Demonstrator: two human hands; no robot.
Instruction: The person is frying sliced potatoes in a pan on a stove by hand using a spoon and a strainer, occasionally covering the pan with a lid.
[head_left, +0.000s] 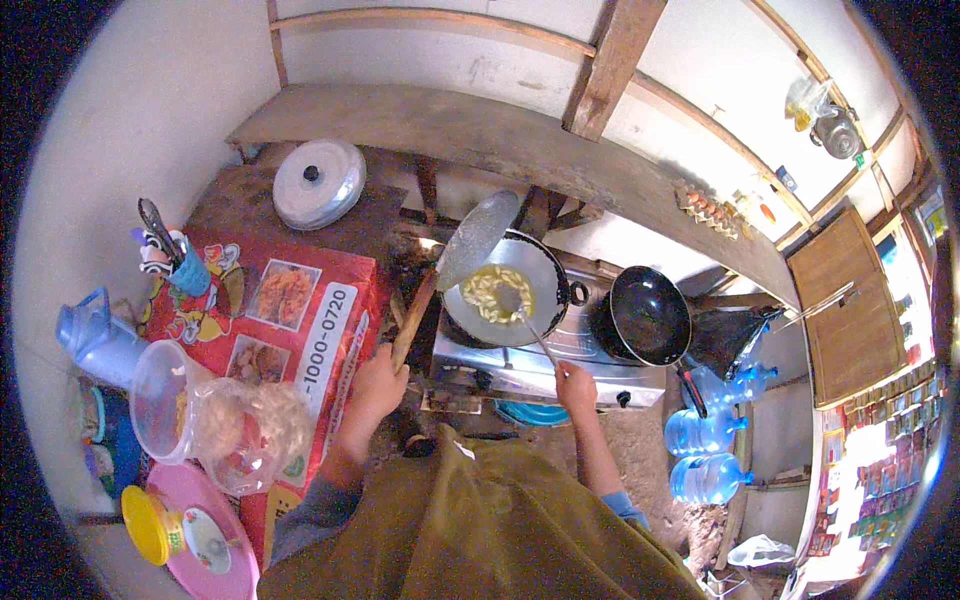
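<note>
My left hand (381, 381) grips the wooden handle of a wide metal skimmer (477, 241), tilted up over the left rim of a wok (551, 289). In my right hand (577, 386) is a thin-handled metal utensil (538, 335). Its lower end dips into the wok, hidden among the food. Pale yellow pieces of food (491, 291) lie in oil at the wok's bottom, too small to name surely. The wok sits on the left side of a steel gas stove (517, 367). To its right on the stove stands a black frying pan (649, 316).
A red printed surface (352, 300) at left bears a plastic tub (161, 405), a clear plastic bag (255, 435) and a utensil cup (187, 270). Behind it lies a round metal lid (319, 187). Eggs (709, 208) rest on the ledge. Large water bottles (703, 478) lie at right.
</note>
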